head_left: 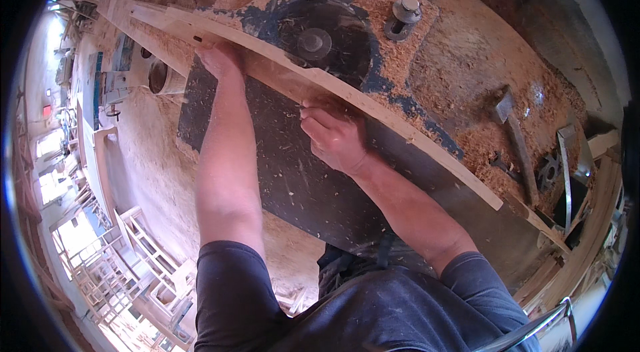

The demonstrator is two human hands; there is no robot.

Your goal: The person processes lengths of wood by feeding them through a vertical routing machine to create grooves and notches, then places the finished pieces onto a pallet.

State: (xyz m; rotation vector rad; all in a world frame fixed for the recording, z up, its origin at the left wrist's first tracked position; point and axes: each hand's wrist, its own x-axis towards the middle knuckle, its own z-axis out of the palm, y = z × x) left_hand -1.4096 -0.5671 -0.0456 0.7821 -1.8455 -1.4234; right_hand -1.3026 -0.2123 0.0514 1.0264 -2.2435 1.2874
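A long pale wooden board [407, 131] stands on edge, running diagonally across the dark machine table [287, 179]. It passes in front of a dark round disc with a central spindle [315, 44]. Near the board's far left part, my left hand [221, 60] is closed against its near face, with the fingertips partly hidden. My right hand [337, 139] presses on the same face around the middle, fingers curled and thumb toward the wood. Both forearms reach in from the lower edge.
Sawdust and shavings cover the machine top. Two metal clamping bolts [407, 11] flank the disc. At the right lie a hammer [517, 135], a flat metal bar [567, 175] and a dark toothed part [549, 171]. Wooden frames [143, 239] stand at the lower left.
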